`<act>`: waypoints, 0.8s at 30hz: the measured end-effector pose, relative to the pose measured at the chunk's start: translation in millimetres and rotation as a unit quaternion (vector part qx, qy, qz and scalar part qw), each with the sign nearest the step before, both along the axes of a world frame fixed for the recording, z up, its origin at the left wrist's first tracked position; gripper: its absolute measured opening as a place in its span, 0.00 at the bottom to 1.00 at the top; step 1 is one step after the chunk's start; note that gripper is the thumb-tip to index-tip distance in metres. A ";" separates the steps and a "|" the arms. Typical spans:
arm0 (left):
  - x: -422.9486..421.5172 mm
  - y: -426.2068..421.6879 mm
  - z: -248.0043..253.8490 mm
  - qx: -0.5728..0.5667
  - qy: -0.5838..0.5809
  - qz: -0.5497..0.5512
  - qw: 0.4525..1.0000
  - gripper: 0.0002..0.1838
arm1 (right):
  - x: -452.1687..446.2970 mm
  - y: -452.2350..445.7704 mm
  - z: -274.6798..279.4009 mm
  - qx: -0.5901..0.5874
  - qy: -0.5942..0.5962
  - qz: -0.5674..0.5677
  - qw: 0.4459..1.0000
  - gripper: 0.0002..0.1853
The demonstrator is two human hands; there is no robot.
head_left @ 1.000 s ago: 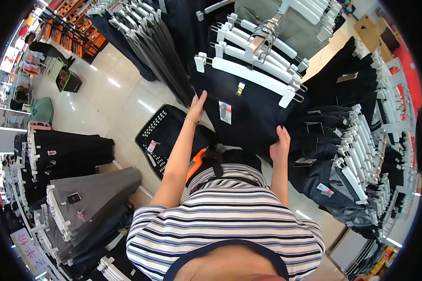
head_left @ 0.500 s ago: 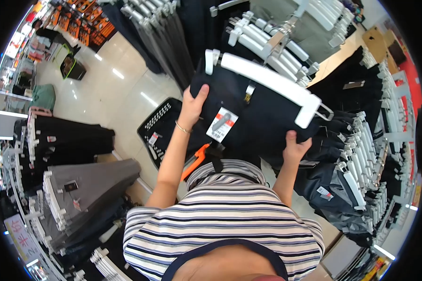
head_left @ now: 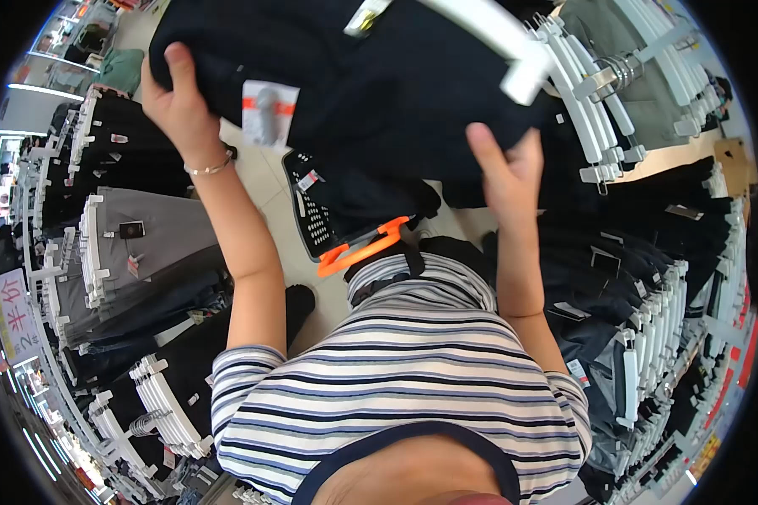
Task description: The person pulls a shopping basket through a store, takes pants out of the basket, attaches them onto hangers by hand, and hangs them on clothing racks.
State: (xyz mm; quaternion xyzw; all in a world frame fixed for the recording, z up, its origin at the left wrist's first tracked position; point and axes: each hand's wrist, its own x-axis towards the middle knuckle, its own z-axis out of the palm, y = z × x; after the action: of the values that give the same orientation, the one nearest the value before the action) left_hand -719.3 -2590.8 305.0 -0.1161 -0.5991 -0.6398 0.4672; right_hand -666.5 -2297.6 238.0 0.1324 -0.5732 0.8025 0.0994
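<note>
Dark trousers (head_left: 387, 93) are held up in front of me at the top of the head view, hung on a white hanger (head_left: 488, 34). My left hand (head_left: 181, 109) grips their left side, thumb on the front and fingers behind. On the opposite side my right hand (head_left: 510, 172) has closed on the cloth, thumb towards me. A white and orange price tag (head_left: 280, 118) with a grey security tag over it hangs from the front. The lower part of the trousers drops out of sight beneath the hands.
Below the trousers stands a black shopping basket (head_left: 305, 227) with an orange handle (head_left: 366, 248) and dark cloth in it. Racks of hanging trousers line both sides, grey ones (head_left: 156, 231) at left. White hangers (head_left: 594, 109) hang at upper right.
Both hands have lifted the trousers up and to the left, nearer the camera. The view has swung, so the racks and basket sit differently in it. Both hands keep their hold.
</note>
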 end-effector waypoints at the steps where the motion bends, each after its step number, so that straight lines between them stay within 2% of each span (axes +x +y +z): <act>1: 8.0 -10.0 -5.5 -0.001 -0.017 0.019 1.000 0.14 | -6.6 -9.2 -12.6 -0.041 -0.048 0.054 0.997 0.23; 2: 17.2 -15.9 -13.5 -0.007 -0.082 0.086 0.993 0.16 | -13.2 -16.5 -30.1 -0.051 -0.073 0.095 0.991 0.24; 4: 22.2 -34.5 -47.4 -0.104 -0.148 0.178 0.967 0.19 | -20.6 -32.6 -59.5 -0.084 -0.135 0.161 0.974 0.25; 6: 20.0 -62.9 -100.4 -0.158 -0.228 0.141 0.950 0.16 | -26.0 -37.7 -100.0 -0.017 -0.186 0.196 0.963 0.25; 7: 19.4 -75.1 -134.3 -0.150 -0.276 0.134 0.940 0.16 | -26.7 -36.7 -127.6 0.021 -0.207 0.199 0.958 0.24; 9: 22.2 -83.0 -196.0 -0.037 -0.345 0.059 0.936 0.21 | -18.7 -23.7 -170.3 0.105 -0.279 0.214 0.930 0.22; 10: 20.3 -98.4 -243.7 -0.001 -0.402 0.045 0.915 0.25 | -13.4 -14.0 -180.7 0.146 -0.314 0.222 0.912 0.21; 11: 26.8 -81.6 -258.3 0.036 -0.434 0.050 0.899 0.26 | -6.9 -2.6 -183.3 0.139 -0.332 0.212 0.909 0.20; 12: 30.5 -87.0 -290.6 0.002 -0.488 0.016 0.873 0.27 | 1.5 10.5 -185.2 0.134 -0.350 0.202 0.905 0.19; 13: 32.7 -91.2 -336.9 0.037 -0.540 0.002 0.841 0.23 | 9.3 25.0 -187.1 0.128 -0.369 0.192 0.900 0.18; 14: 37.6 -102.3 -391.0 -0.010 -0.589 -0.005 0.808 0.18 | 15.9 40.8 -189.1 0.105 -0.358 0.131 0.918 0.18; 15: 44.7 -109.8 -434.1 0.051 -0.631 -0.025 0.773 0.14 | 22.7 58.4 -191.5 0.082 -0.346 0.069 0.932 0.17; 16: 53.2 -102.5 -451.3 0.133 -0.684 -0.008 0.718 0.13 | 28.8 77.6 -197.6 0.100 -0.285 -0.027 0.953 0.17; 17: 55.7 -111.6 -483.8 0.156 -0.748 -0.005 0.645 0.12 | 31.6 96.3 -201.8 0.117 -0.217 -0.124 0.961 0.17; 18: 60.4 -90.7 -463.2 0.120 -0.798 0.028 0.590 0.13 | 32.5 115.0 -201.4 0.178 -0.174 -0.256 0.934 0.18; 19: 62.3 -80.4 -459.9 0.108 -0.812 0.013 0.574 0.14 | 33.4 130.9 -198.6 0.235 -0.126 -0.384 0.884 0.19; 21: 60.0 -56.6 -440.1 0.083 -0.769 -0.067 0.630 0.15 | 35.0 153.5 -172.6 0.269 -0.136 -0.520 0.799 0.24; 24: 40.7 -23.2 -426.0 0.055 -0.748 -0.125 0.649 0.14 | 26.3 159.8 -141.5 0.308 -0.094 -0.616 0.719 0.27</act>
State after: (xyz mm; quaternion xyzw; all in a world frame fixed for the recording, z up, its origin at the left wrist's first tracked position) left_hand -678.6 -2614.0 -121.0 0.3537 -0.6888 -0.5938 -0.2186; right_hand -640.3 -2137.8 96.5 -0.3024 -0.7502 0.3521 0.4710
